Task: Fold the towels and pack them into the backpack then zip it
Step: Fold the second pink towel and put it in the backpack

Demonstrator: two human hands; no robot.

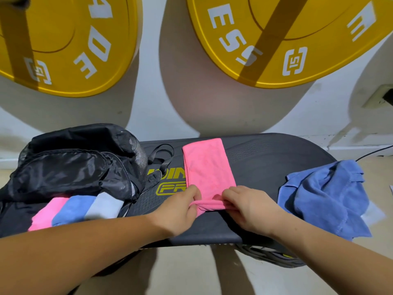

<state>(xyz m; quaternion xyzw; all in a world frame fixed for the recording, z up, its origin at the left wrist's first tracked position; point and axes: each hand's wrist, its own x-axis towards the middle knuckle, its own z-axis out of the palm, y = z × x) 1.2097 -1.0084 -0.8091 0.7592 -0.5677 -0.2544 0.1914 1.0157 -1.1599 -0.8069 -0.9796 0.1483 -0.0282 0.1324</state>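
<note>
Head view: long folded pink microfibre towel (207, 167) at centre of dark textured worktop (265, 158), near end pinched and rolled by fingers of left hand (180, 209) and right hand (248, 209). Open black nylon backpack (70, 165) at nine o'clock; crumpled blue terry towel (327, 194) at three o'clock.

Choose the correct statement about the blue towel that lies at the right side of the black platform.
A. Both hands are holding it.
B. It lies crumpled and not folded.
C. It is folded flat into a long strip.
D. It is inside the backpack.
B: the blue towel lies in a crumpled heap, while the left hand and the right hand grip the near end of the pink towel.
</note>
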